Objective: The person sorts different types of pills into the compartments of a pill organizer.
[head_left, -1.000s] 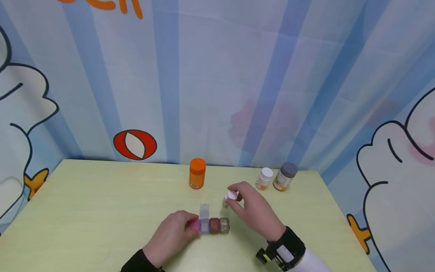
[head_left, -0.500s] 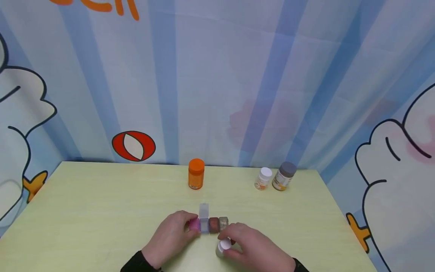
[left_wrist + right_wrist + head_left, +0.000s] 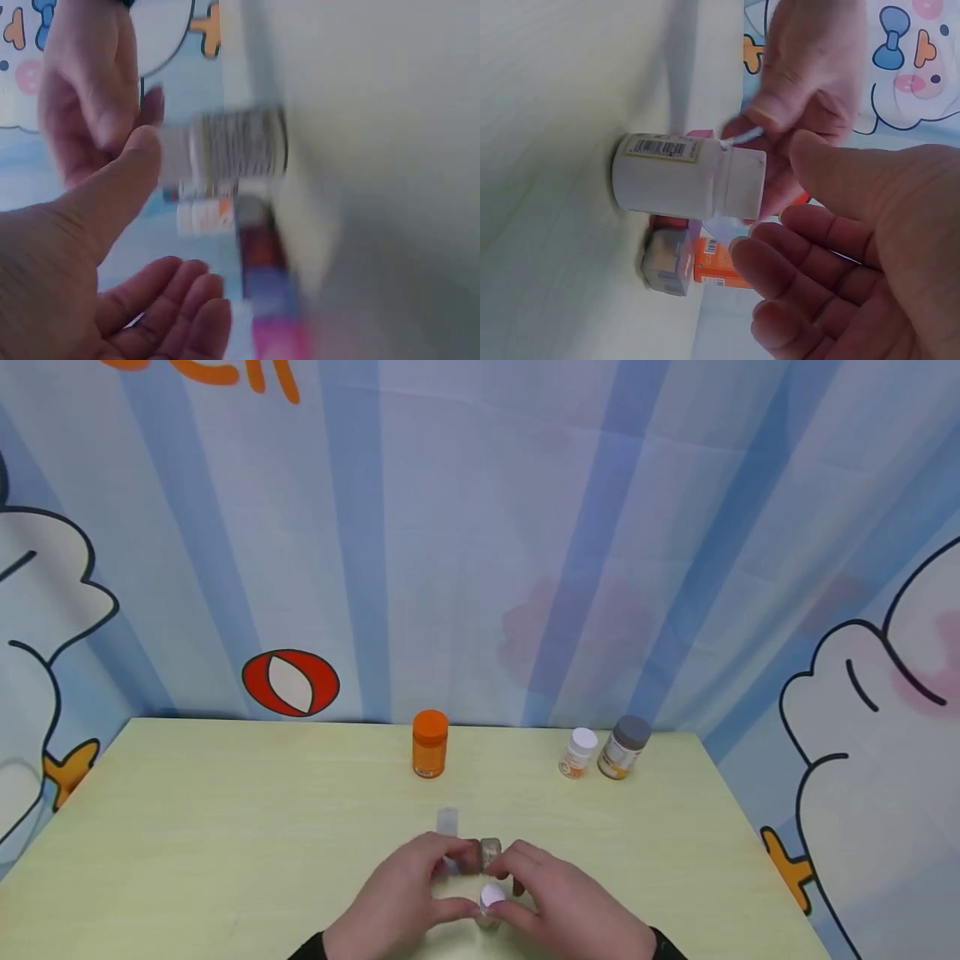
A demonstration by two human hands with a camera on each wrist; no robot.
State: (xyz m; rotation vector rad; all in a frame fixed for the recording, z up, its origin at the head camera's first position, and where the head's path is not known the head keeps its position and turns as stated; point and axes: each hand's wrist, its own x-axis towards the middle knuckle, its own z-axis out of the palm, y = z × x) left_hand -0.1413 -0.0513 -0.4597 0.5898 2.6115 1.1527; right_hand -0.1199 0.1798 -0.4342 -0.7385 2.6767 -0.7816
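Observation:
A small white pill bottle (image 3: 679, 176) with a barcode label and white cap stands upright on the table, on the near side of a pill organizer. My right hand (image 3: 562, 897) is around the cap (image 3: 746, 184), its thumb and fingers spread apart with a gap to it. From the left, my left hand (image 3: 405, 889) reaches in with its thumb right at the cap and its other fingers apart. The organizer (image 3: 470, 857) is a row of coloured compartments, red-brown and grey ones showing; one clear lid (image 3: 447, 821) stands raised. My left fingers partly hide its pink and bluish end.
An orange bottle (image 3: 430, 743) stands toward the back of the table (image 3: 247, 827). Further right are a white bottle with an orange label (image 3: 578, 753) and a grey-capped bottle (image 3: 625, 747). A striped cartoon curtain (image 3: 465, 543) hangs behind the table's far edge.
My right hand has carried the white pill bottle from beyond the organizer to its near side and loosened around it. My left hand has left the pink compartment and moved right to the bottle.

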